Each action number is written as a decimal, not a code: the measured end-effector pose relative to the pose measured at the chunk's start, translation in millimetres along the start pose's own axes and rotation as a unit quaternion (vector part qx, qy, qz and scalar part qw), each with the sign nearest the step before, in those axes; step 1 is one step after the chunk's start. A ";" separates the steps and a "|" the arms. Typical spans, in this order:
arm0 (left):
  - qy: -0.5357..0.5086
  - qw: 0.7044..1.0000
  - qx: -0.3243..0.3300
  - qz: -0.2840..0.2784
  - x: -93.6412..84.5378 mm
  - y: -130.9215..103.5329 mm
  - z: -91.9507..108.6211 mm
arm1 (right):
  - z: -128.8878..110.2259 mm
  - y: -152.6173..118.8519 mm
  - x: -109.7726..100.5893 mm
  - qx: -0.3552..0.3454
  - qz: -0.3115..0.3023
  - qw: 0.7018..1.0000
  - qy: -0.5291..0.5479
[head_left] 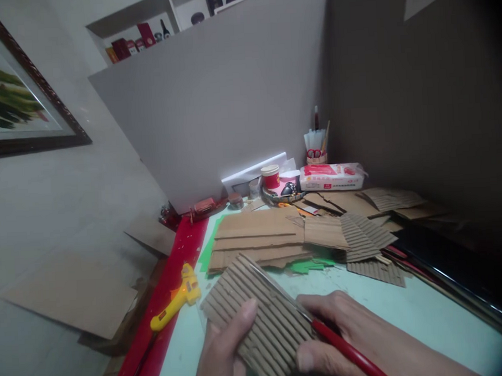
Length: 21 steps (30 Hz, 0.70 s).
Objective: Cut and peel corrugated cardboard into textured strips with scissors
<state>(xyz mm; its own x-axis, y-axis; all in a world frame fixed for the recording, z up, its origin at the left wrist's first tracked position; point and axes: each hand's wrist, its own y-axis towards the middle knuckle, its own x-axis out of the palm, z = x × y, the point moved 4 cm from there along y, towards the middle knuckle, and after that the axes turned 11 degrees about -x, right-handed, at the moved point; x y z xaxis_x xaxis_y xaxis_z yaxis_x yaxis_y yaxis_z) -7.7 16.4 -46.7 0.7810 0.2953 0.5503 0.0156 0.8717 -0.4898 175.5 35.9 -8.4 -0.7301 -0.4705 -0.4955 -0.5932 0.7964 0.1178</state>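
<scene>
A rectangular piece of corrugated cardboard (260,315), its ridges showing, is held tilted above the table at the lower middle. My left hand (227,344) grips it by the lower left, thumb on the ridged face and fingers mostly behind. At its right edge, my right hand (344,333) is closed around a slim tool with a red handle (349,350) and a thin metal shaft. That shaft lies along the cardboard's upper right edge; I cannot tell the shape of its tip. The right thumb rests by the cardboard's lower right side.
A yellow glue gun (176,299) lies on the red strip (147,347) at left. Behind the hands are flat cardboard sheets (253,229) and ridged scraps (367,235). Farther back stand a paper cup (270,177), a tissue pack (332,176) and a pen holder (316,146). A black glossy panel (454,262) lies right.
</scene>
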 end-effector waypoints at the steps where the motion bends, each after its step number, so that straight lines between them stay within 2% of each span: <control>1: 0.001 1.000 -0.003 0.004 -0.9 -0.7 -0.7 | 0.2 -0.6 0.3 -0.003 -0.002 1.000 -0.004; 9: 0.017 0.999 -0.011 -0.026 -0.5 -0.8 -3.6 | 6.1 -8.8 4.5 -0.033 0.072 0.996 -0.038; 15: 0.015 0.999 0.001 -0.047 2.9 -0.7 -2.0 | 8.3 -1.8 4.9 -0.010 0.022 1.000 -0.007; 21: -0.003 0.996 -0.052 -0.077 4.8 -3.8 -7.7 | 0.8 -0.7 -2.7 0.000 0.011 0.999 0.035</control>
<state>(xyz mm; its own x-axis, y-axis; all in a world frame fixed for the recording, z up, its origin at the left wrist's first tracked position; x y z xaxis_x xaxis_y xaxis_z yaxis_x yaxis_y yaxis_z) 0.8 11.6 -47.4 0.7606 0.1637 0.6283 0.2002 0.8614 -0.4668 178.1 36.9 -7.8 -0.7651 -0.4783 -0.4311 -0.5764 0.8072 0.1272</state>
